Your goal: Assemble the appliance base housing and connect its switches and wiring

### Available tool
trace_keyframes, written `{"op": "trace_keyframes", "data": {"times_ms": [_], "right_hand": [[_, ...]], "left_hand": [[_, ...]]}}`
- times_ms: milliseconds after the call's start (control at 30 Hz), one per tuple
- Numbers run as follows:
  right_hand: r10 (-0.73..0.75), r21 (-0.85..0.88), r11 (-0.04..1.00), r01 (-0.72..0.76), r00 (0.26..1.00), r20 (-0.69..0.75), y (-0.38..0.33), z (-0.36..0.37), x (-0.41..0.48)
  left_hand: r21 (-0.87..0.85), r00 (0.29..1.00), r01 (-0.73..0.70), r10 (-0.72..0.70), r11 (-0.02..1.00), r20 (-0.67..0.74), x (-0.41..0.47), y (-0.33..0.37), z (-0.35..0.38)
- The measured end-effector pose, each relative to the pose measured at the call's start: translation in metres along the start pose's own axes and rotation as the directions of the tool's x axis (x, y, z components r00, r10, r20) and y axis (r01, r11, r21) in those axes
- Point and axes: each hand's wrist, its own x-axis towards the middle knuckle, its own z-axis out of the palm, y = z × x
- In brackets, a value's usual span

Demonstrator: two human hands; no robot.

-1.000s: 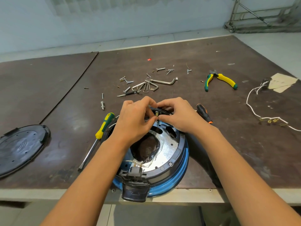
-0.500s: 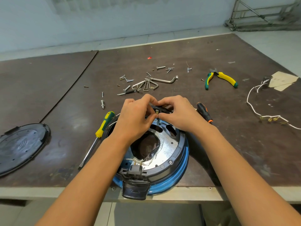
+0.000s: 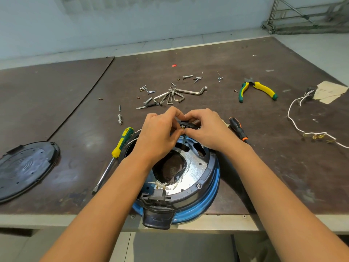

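The round blue appliance base housing lies upside down at the table's front edge, its silver inner plate and black socket block showing. My left hand and my right hand meet at its far rim. Both pinch a small black switch part with brass terminals there. Fingertips of the two hands touch each other over it. What lies under the fingers is hidden.
A yellow-green screwdriver lies left of the housing, a black-orange one right of it. Hex keys and loose screws lie beyond, pliers farther right, white wiring at the right, a black cover plate at the left.
Both hands stay at the far rim; the fingers have shifted slightly on the switch part, and the view has tilted a little.
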Motion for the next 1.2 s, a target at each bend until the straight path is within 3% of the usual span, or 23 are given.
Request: {"op": "trace_keyframes", "data": {"times_ms": [300,667,867,1033,1200], "right_hand": [[0.052,-0.045,0.998,-0.052,0.999,0.003,0.007,-0.014,0.0],[0.182,0.017,0.983,-0.182,0.983,0.002,0.03,-0.05,-0.002],[0.227,0.022,0.974,-0.226,0.97,-0.084,0.04,-0.052,0.0],[0.247,0.008,0.968,-0.249,0.955,-0.162,0.041,-0.047,-0.007],[0.244,0.101,0.969,-0.226,0.94,-0.238,0.027,-0.055,-0.025]], "left_hand": [[-0.1,0.998,0.066,-0.064,0.993,0.021,0.013,0.003,0.008],[-0.15,0.991,0.132,-0.129,0.98,0.027,0.052,0.015,0.041],[-0.156,0.981,0.192,-0.189,0.969,0.035,0.068,0.024,0.049],[-0.164,0.984,0.164,-0.151,0.973,0.091,0.062,0.027,0.03],[-0.128,0.972,0.205,-0.217,0.97,-0.088,0.017,-0.005,-0.022]]}}
